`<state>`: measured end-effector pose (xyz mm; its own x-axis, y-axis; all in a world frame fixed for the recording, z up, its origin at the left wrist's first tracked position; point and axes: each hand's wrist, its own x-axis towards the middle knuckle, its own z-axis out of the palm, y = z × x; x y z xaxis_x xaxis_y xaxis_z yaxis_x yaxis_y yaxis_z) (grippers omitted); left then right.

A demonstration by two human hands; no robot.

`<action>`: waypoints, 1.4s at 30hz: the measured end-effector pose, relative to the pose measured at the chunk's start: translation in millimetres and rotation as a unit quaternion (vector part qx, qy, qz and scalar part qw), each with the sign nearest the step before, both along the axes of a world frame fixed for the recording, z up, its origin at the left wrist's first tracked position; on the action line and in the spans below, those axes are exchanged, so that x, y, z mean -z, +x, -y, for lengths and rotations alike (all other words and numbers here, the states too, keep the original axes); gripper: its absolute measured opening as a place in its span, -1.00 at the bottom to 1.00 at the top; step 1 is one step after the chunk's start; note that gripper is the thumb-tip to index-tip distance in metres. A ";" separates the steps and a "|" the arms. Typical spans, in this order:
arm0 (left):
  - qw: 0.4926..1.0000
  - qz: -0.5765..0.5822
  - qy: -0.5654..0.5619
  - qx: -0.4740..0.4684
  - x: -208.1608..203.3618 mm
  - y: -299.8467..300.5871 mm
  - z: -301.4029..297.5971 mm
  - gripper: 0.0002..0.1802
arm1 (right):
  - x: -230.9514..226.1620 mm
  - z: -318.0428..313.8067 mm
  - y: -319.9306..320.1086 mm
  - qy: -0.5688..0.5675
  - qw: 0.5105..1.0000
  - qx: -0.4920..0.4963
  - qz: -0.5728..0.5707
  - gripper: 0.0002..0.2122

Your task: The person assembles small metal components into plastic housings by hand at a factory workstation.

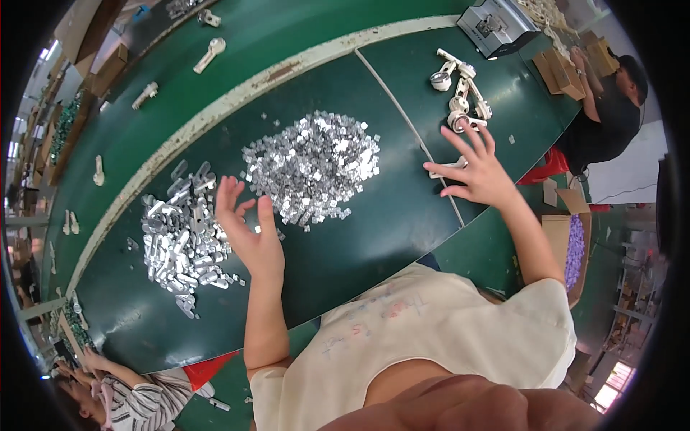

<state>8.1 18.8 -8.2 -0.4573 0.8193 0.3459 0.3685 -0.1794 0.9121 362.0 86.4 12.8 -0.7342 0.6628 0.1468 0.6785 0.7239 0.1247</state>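
My left hand (253, 233) is raised between two heaps, its thumb apart from the fingers and nothing visible in it. To its left lies a pile of long, shiny silver-clear pieces (183, 241). Beyond it, to the right, spreads a larger mound of small silvery square pieces (316, 161). On the right, my right hand (483, 171) has its fingers spread over a white plastic part (447, 169), which it partly covers; whether they touch is unclear. Just past the fingertips sits a cluster of white plastic parts with round heads (461, 100).
Across the far side runs a green belt (244, 39) carrying scattered white handle-like parts, bordered by a worn pale rail (287, 68). A grey box-shaped device (496, 29) stands at the back right. Co-workers sit at right (611, 115) and lower left (136, 402). A carton (557, 241) holds purple pieces.
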 end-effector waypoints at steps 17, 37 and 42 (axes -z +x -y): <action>0.975 -0.150 -0.072 -0.147 -2.9 -59.1 37.2 -0.59 | 16.3 -161.2 -42.3 0.229 0.956 0.125 -0.136 -0.50; 0.953 -0.284 0.095 -0.046 15.2 -53.0 21.8 -0.40 | 62.0 -410.0 -491.8 0.010 0.984 0.103 -0.148 -0.57; 0.959 -0.264 0.102 -0.009 8.1 -53.4 17.1 -0.42 | 69.2 -456.1 -396.4 0.248 0.944 0.166 -0.144 -0.61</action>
<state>-45.2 1.6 -16.3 -0.1865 0.7043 0.6850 0.7745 -0.3236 0.5435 -34.4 542.4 -56.4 -0.3803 0.6475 0.6604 0.9153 0.3661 0.1681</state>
